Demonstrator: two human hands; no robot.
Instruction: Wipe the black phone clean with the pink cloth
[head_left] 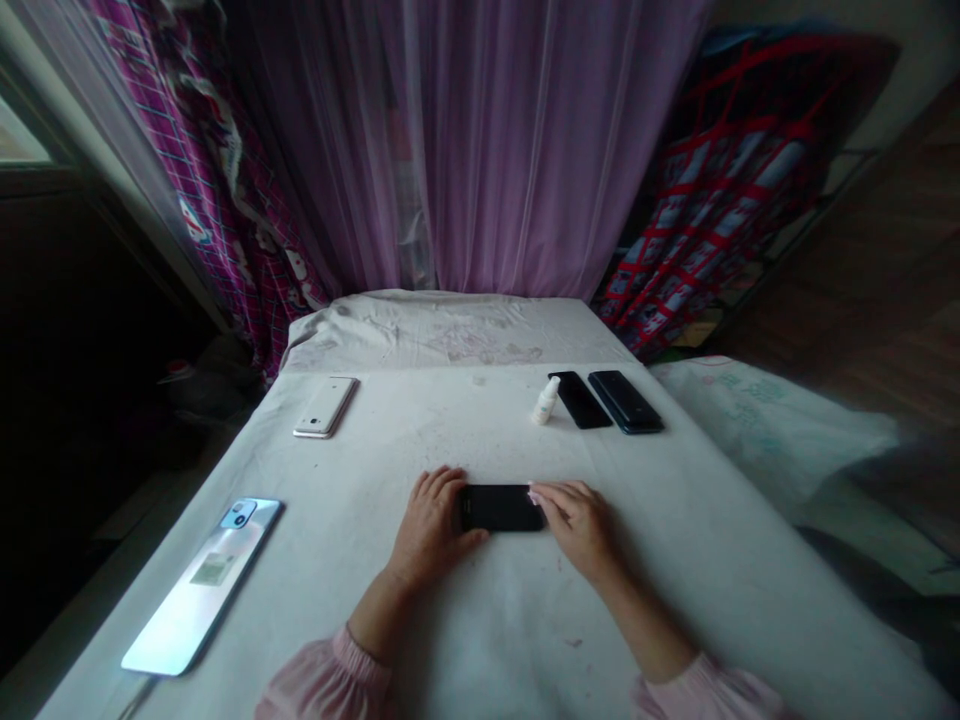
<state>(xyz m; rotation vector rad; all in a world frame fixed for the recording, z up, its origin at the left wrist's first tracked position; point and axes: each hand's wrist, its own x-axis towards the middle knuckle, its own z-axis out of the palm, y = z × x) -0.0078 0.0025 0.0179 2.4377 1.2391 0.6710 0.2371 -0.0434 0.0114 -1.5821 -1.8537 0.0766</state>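
A black smartphone (pixel 501 508) lies sideways on the white-covered table, its dark screen facing up. My left hand (pixel 433 525) grips its left end, with the thumb at the near edge and the fingers at the far edge. At the other end, my right hand (pixel 581 520) pinches a small pale wad (pixel 533 494), perhaps tissue or cloth, against the far right corner of the screen. Most of the wad is hidden under the fingertips. Beyond the right hand stands a small white bottle (pixel 547 401) with a pointed cap.
Two dark phones, one flat (pixel 581 401) and one thicker (pixel 626 402), lie behind the bottle. A white phone (pixel 326 407) rests at the back left. Nearer, a shiny blue-silver phone (pixel 202 590) has a cable (pixel 140 696) at its lower end. Purple curtains (pixel 517 150) hang behind the table.
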